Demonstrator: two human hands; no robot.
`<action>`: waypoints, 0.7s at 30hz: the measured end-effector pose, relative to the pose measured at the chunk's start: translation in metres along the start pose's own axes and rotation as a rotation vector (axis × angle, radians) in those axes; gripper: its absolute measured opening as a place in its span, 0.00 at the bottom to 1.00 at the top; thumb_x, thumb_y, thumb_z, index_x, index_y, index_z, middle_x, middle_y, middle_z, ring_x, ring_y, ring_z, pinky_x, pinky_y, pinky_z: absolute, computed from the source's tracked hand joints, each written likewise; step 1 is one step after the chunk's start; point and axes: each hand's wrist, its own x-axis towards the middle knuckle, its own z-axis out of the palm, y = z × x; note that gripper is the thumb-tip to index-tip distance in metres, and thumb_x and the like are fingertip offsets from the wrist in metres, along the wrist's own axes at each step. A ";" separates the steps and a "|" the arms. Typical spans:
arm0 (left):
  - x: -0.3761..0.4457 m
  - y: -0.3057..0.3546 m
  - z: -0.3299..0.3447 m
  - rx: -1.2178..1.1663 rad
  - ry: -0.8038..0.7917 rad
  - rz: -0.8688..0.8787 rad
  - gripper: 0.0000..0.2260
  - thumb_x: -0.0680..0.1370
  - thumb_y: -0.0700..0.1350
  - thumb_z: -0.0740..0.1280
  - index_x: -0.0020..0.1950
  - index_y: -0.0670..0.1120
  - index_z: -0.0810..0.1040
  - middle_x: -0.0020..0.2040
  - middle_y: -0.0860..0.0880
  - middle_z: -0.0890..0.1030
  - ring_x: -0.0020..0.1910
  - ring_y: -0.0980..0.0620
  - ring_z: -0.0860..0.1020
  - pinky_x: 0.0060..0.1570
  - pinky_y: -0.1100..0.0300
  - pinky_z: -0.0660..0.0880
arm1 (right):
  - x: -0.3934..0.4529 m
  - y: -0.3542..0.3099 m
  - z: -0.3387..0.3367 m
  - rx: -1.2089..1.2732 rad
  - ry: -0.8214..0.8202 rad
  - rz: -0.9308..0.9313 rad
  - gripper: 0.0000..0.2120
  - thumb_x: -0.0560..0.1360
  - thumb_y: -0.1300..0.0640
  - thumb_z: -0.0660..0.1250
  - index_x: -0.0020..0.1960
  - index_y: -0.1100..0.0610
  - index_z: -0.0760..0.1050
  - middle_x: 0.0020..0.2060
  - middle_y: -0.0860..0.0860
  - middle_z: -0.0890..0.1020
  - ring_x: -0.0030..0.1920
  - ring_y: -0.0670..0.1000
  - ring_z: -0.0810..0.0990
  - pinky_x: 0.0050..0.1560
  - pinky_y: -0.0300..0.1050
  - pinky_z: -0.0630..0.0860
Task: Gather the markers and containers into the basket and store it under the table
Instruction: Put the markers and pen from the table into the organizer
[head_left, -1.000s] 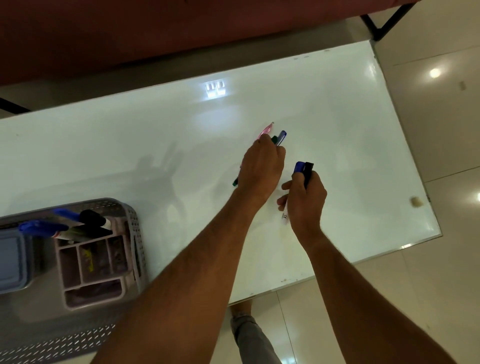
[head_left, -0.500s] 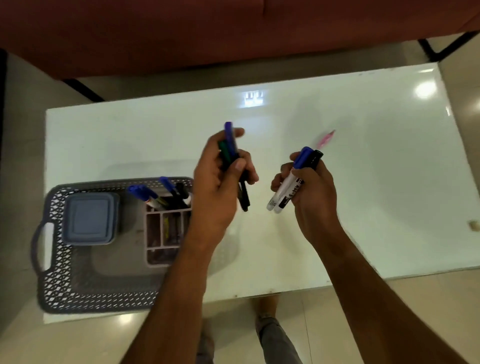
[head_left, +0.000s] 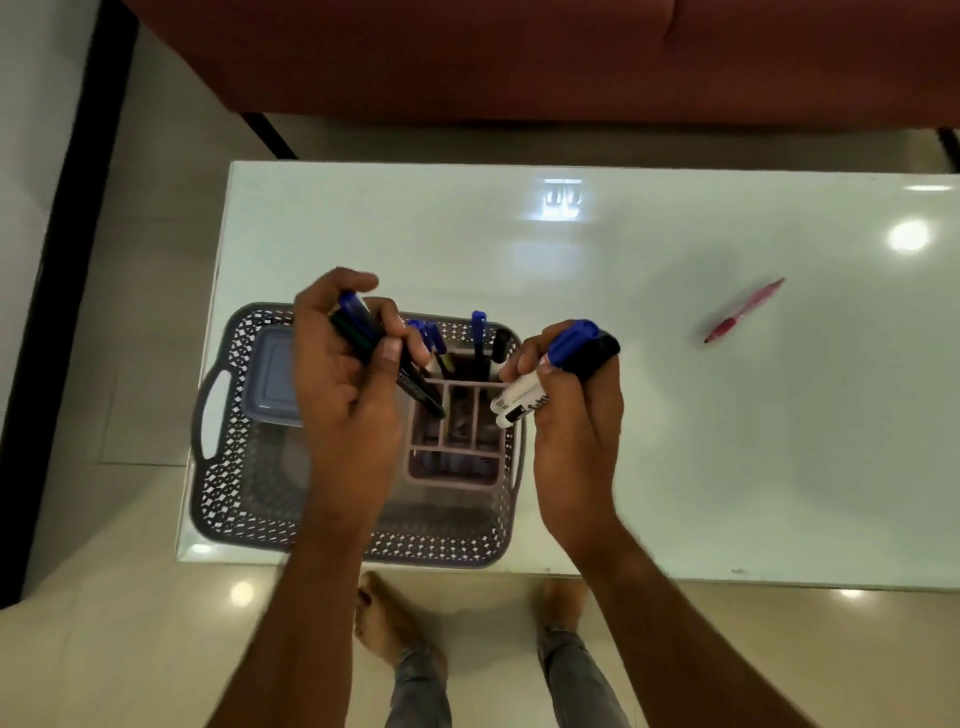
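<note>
- The grey lattice basket (head_left: 244, 499) sits at the near left corner of the white table (head_left: 675, 441), holding a lidded container (head_left: 270, 379) on its left and a divided pink organiser (head_left: 457, 441) with several markers standing in its far slots.
- The left hand (head_left: 343, 384) is closed around a bundle of dark pens (head_left: 415, 387) above the basket.
- The right hand (head_left: 571, 410) grips two white markers (head_left: 524, 397), one capped blue, one black.
- A pink pen (head_left: 743, 310) lies alone on the table, well to the right.

Both bare forearms are reaching forward side by side, the left hand (head_left: 348, 379) curling its fingers and thumb around a bundle of pens (head_left: 387, 364) while the right hand (head_left: 571, 410) is gripping two whiteboard markers (head_left: 550, 379), caps pointing away.
</note>
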 end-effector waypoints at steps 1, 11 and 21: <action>-0.002 -0.006 -0.002 -0.008 0.018 -0.008 0.21 0.80 0.23 0.55 0.68 0.42 0.65 0.49 0.37 0.72 0.44 0.38 0.74 0.52 0.39 0.74 | -0.003 0.008 0.004 -0.047 0.018 -0.006 0.09 0.78 0.67 0.57 0.50 0.55 0.73 0.40 0.53 0.78 0.46 0.58 0.78 0.61 0.62 0.75; -0.010 -0.051 -0.001 0.140 0.072 -0.004 0.19 0.79 0.22 0.56 0.64 0.40 0.67 0.49 0.37 0.74 0.41 0.39 0.77 0.51 0.40 0.79 | -0.004 0.057 0.009 -0.284 0.142 -0.102 0.09 0.81 0.73 0.56 0.59 0.68 0.69 0.41 0.43 0.79 0.46 0.46 0.79 0.56 0.38 0.76; -0.008 -0.044 -0.004 0.260 0.113 0.162 0.22 0.76 0.18 0.56 0.60 0.41 0.70 0.45 0.39 0.74 0.40 0.40 0.76 0.46 0.44 0.77 | -0.010 0.062 0.014 -0.293 0.122 -0.153 0.27 0.82 0.73 0.54 0.69 0.43 0.62 0.49 0.55 0.76 0.48 0.51 0.77 0.56 0.46 0.76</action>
